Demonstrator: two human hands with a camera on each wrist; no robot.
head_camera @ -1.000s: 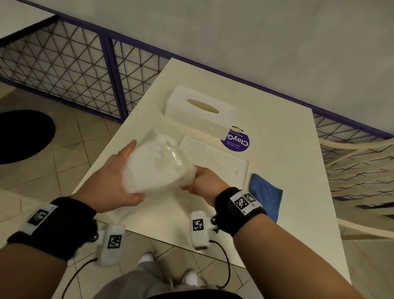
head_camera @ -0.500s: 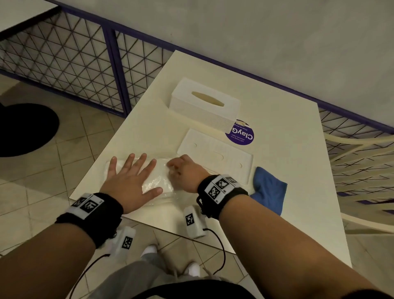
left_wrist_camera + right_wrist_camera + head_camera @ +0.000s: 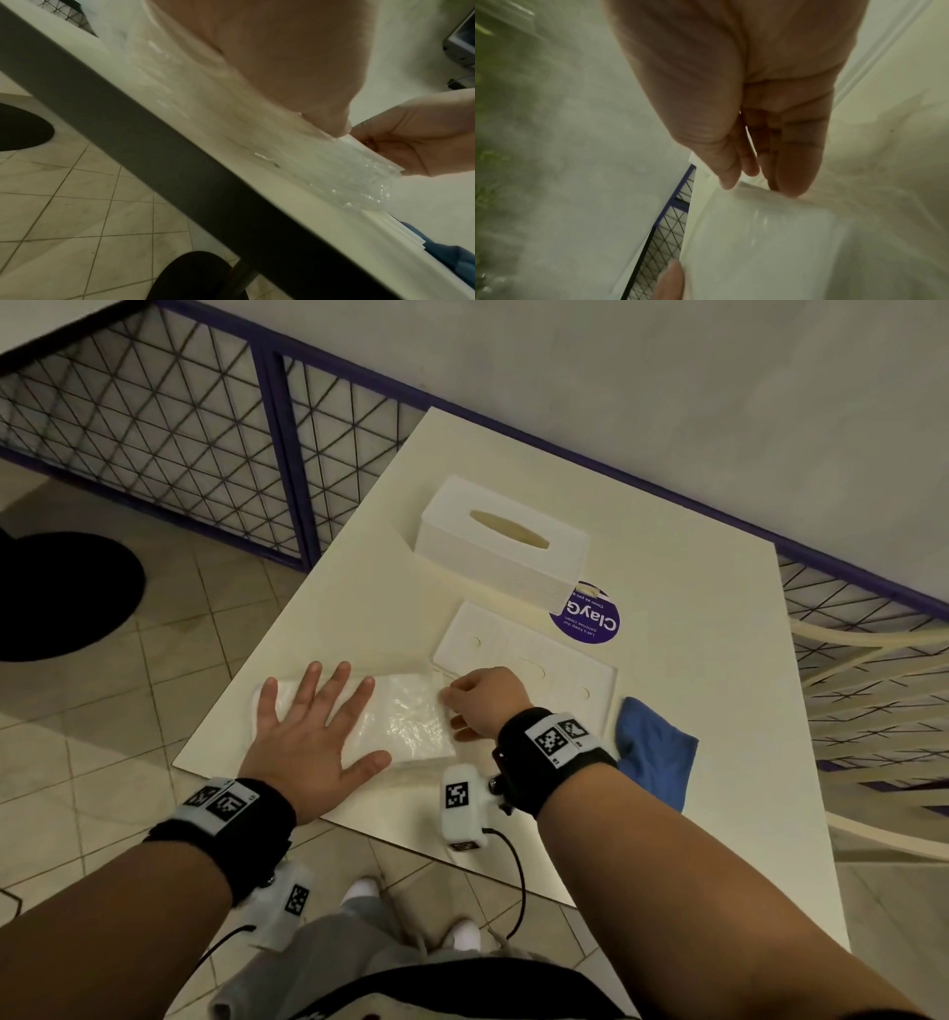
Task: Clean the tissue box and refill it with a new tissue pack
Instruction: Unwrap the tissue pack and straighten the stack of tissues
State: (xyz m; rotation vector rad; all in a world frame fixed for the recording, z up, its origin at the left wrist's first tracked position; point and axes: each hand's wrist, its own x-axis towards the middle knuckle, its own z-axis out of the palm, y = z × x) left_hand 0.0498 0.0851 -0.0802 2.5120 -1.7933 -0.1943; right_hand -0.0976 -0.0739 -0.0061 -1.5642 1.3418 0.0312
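Note:
The new tissue pack (image 3: 411, 721), white in a clear crinkly wrapper, lies flat near the table's front left corner. My left hand (image 3: 313, 731) presses its left half with straight, spread fingers. My right hand (image 3: 482, 701) is at the pack's right end with curled fingers pinching the wrapper's edge. The left wrist view shows that right hand (image 3: 416, 138) with the plastic edge of the pack (image 3: 359, 174) between thumb and fingers. The white tissue box (image 3: 503, 546) stands slot-up at the back. Its flat white bottom plate (image 3: 539, 660) lies between the box and my right hand.
A blue cloth (image 3: 657, 762) lies crumpled to the right of my right wrist. A round purple sticker (image 3: 590, 618) is on the cream table (image 3: 693, 660). A purple mesh fence (image 3: 205, 428) runs behind and to the left. The table's front edge is just under my wrists.
A second ago both hands held the pack in the air. It now lies on the table, the left hand flattened on it and the right hand shifted to its right end.

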